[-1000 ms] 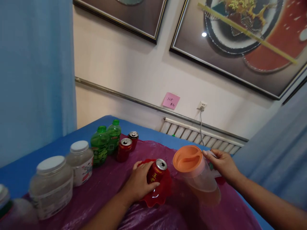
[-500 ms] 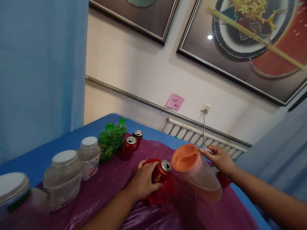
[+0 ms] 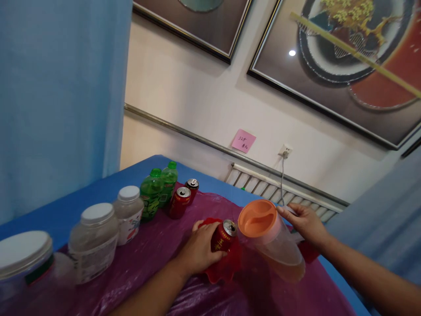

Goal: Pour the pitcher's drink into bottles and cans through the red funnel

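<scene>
My left hand (image 3: 202, 250) is wrapped round a red can (image 3: 223, 237), which leans a little to the right over a red scalloped dish (image 3: 226, 267). My right hand (image 3: 305, 224) grips the handle of a clear pitcher (image 3: 279, 250) with an orange lid (image 3: 258, 218). The pitcher is tilted left, its lid close beside the can's top, and it holds a pale brownish liquid. Whether any liquid passes between them is too small to tell. Part of the dish is hidden by my left hand and the can.
Two more red cans (image 3: 180, 202) and two green bottles (image 3: 151, 193) stand behind to the left. Several white-lidded jars (image 3: 95, 243) line the left side. Purple plastic (image 3: 148, 263) covers much of the blue table (image 3: 131, 169). Something red (image 3: 308, 251) lies behind the pitcher.
The view has shifted slightly, so the things on the left appear farther right. Both hands keep their holds, and the pitcher's lid stays beside the can.
</scene>
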The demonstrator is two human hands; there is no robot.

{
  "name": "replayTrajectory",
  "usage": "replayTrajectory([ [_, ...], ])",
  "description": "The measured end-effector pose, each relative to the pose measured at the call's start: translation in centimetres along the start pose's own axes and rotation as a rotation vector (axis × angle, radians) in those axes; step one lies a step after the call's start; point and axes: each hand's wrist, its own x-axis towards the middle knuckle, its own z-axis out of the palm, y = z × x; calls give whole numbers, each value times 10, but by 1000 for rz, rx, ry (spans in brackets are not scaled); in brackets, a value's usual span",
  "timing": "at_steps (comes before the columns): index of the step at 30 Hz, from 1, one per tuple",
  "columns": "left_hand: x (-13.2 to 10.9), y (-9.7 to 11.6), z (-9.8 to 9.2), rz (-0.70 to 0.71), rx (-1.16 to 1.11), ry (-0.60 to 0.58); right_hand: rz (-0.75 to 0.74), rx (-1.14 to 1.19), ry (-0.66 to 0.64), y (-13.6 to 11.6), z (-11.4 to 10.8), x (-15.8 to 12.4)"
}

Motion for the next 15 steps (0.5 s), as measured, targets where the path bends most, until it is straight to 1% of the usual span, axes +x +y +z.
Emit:
replayTrajectory([
  [6,0,-2,1,-3,-16,-17,50,46,-18,2,5,-6],
  [15,0,-1,2,0,-24,-19,37,29,-34,2,4,-8],
])
